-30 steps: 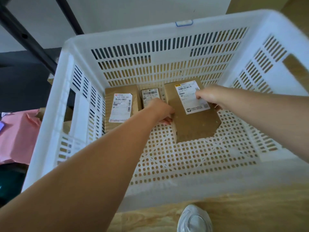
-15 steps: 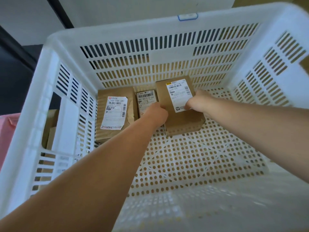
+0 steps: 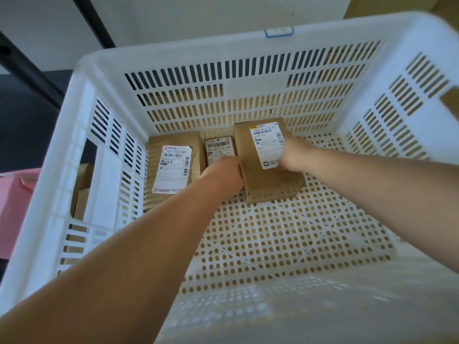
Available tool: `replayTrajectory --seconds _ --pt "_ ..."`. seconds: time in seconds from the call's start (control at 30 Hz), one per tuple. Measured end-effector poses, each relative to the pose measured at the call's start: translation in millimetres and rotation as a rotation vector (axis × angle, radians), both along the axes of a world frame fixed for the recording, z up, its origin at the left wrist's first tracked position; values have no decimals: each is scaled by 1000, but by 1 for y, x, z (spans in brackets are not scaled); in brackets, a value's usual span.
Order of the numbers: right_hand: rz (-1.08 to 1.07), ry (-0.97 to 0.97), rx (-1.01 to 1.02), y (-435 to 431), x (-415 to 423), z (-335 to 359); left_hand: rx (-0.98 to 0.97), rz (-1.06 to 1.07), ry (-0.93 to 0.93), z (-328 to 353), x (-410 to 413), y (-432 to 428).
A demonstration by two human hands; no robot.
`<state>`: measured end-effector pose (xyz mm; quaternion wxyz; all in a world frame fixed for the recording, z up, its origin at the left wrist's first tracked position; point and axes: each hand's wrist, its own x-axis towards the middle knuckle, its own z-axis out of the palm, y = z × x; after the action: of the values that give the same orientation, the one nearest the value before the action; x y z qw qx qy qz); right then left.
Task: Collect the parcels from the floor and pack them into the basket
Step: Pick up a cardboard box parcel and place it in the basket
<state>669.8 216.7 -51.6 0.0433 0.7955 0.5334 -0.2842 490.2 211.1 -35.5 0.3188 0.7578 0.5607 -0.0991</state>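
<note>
L hand & R hand clamp opposite sides of tall parcel, far end of basket. Best seated flat, snug vs. small parcel, w/o trapping L fingers.

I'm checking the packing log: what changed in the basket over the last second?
The box turned from askew to square and moved back to the far wall of the basket, beside the small parcel. The left hand and right hand still hold its sides. The small parcel and the left parcel stayed put.
</note>
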Motion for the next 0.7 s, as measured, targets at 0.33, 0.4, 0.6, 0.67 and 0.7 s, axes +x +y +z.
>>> replayTrajectory --seconds 0.33,0.4,0.6,0.67,0.7 --pt "227 -160 -39 6 -46 43 165 80 37 42 -47 -16" --pt "278 -143 18 13 -67 59 210 90 39 55 -61 -19" --pt "375 -40 126 3 -129 113 518 104 60 108 -115 -45" --pt "414 -21 137 -6 -145 130 629 135 76 127 -135 -51" --pt "428 -24 150 -11 -152 139 675 165 74 136 -146 -53"
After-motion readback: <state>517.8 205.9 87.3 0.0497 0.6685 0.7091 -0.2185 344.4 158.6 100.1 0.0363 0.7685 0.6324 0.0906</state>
